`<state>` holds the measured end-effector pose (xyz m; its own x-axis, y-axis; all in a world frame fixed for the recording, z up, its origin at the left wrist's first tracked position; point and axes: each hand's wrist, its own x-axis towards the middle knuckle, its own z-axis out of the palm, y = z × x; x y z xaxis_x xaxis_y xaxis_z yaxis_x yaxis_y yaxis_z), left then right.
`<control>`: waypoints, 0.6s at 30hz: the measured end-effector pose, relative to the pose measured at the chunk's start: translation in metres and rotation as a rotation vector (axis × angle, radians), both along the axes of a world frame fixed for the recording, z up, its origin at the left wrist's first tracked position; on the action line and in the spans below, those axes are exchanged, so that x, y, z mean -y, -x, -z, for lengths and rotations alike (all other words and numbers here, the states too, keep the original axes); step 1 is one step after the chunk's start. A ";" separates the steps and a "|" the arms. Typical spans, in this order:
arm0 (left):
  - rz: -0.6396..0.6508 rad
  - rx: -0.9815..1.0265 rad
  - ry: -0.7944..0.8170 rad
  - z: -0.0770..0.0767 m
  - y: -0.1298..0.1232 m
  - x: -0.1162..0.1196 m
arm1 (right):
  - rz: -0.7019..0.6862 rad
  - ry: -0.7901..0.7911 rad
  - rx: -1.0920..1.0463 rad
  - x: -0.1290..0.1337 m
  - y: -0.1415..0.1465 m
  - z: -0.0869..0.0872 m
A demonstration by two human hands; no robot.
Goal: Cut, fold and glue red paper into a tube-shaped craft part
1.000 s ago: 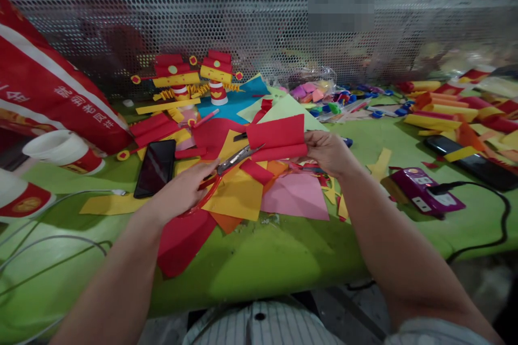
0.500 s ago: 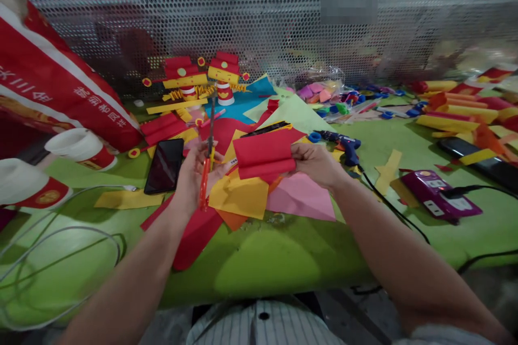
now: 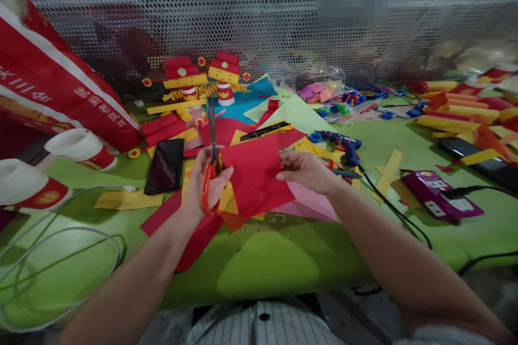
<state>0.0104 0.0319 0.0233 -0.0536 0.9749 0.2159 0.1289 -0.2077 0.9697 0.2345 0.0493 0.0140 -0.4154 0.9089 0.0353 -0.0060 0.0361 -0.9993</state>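
Note:
A piece of red paper (image 3: 259, 178) is held up between my two hands, its face toward me. My left hand (image 3: 196, 186) is closed around orange-handled scissors (image 3: 212, 132), whose blades point up and away, while its thumb presses the paper's left edge. On the other side my right hand (image 3: 305, 171) pinches the paper's right edge between thumb and fingers. Beneath the paper lie red, yellow, orange and pink sheets (image 3: 311, 203). A yellow-and-black utility knife (image 3: 267, 131) rests just beyond the paper.
A black phone (image 3: 164, 166) and paper cups (image 3: 83, 148) stand left, near a white cable. Two paper figures (image 3: 225, 78) are at the back. To the right lie a blue glue gun (image 3: 346, 146) with its cord, a purple power strip (image 3: 439, 194) and folded paper pieces (image 3: 465, 113).
The red paper, folded or rolled before, is now opened out flatter and hangs lower. The scissors have turned in my left hand, and its thumb has come onto the paper.

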 end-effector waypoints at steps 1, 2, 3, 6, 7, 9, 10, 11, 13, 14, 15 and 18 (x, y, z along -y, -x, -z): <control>0.008 0.007 -0.006 0.001 0.000 0.000 | 0.000 0.012 -0.004 0.000 0.000 0.000; 0.016 0.018 -0.012 0.002 0.001 -0.001 | -0.001 0.031 -0.011 -0.001 0.000 0.000; 0.022 0.032 -0.015 0.003 0.001 -0.001 | 0.002 0.054 -0.020 -0.001 0.000 -0.001; 0.007 0.065 -0.019 0.005 0.001 -0.002 | 0.041 0.143 -0.072 0.000 0.002 -0.003; -0.006 0.065 -0.017 0.006 0.001 -0.003 | 0.063 0.175 -0.098 0.001 0.004 -0.002; -0.022 0.059 -0.014 0.006 0.000 -0.003 | 0.113 0.238 -0.147 0.001 0.007 0.001; -0.024 0.056 -0.008 0.007 -0.001 -0.003 | 0.135 0.265 -0.172 0.002 0.009 0.003; -0.030 0.053 0.001 0.007 -0.002 -0.002 | 0.155 0.287 -0.196 0.002 0.012 0.006; -0.041 0.036 0.023 0.007 -0.004 -0.001 | 0.190 0.317 -0.241 0.003 0.016 0.011; -0.042 0.024 0.033 0.007 -0.004 0.000 | 0.206 0.328 -0.259 0.004 0.017 0.012; -0.034 0.009 0.045 0.006 -0.005 0.000 | 0.228 0.338 -0.272 0.004 0.018 0.012; 0.027 -0.042 0.081 0.003 0.000 0.000 | 0.309 0.350 -0.281 0.004 0.017 0.009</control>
<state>0.0108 0.0314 0.0202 -0.0199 0.9902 0.1379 0.1648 -0.1328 0.9774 0.2170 0.0450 0.0046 -0.1455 0.9647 -0.2195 -0.3166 -0.2556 -0.9135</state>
